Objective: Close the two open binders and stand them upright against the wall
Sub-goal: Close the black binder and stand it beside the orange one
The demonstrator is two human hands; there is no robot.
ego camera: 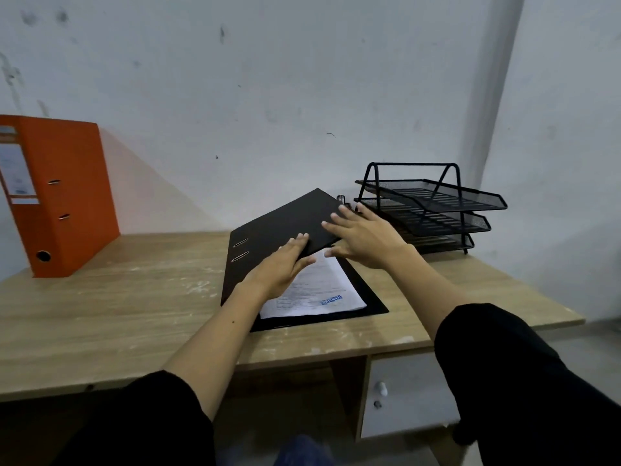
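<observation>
A black binder (285, 223) lies on the wooden desk (134, 297), its front cover raised at a slant over a stack of white papers (316, 290). My left hand (282, 267) holds the cover's near edge, fingers on top and thumb below. My right hand (363, 237) lies flat on the cover's right part, thumb under the edge. The metal rings (342, 199) show just behind the cover. An orange binder (64, 193) stands shut and upright against the wall at the far left.
A black three-tier mesh letter tray (433, 203) stands right behind the black binder, close to my right hand. The wall (268, 95) runs along the desk's back. A grey cabinet door (410, 395) sits under the desk at right.
</observation>
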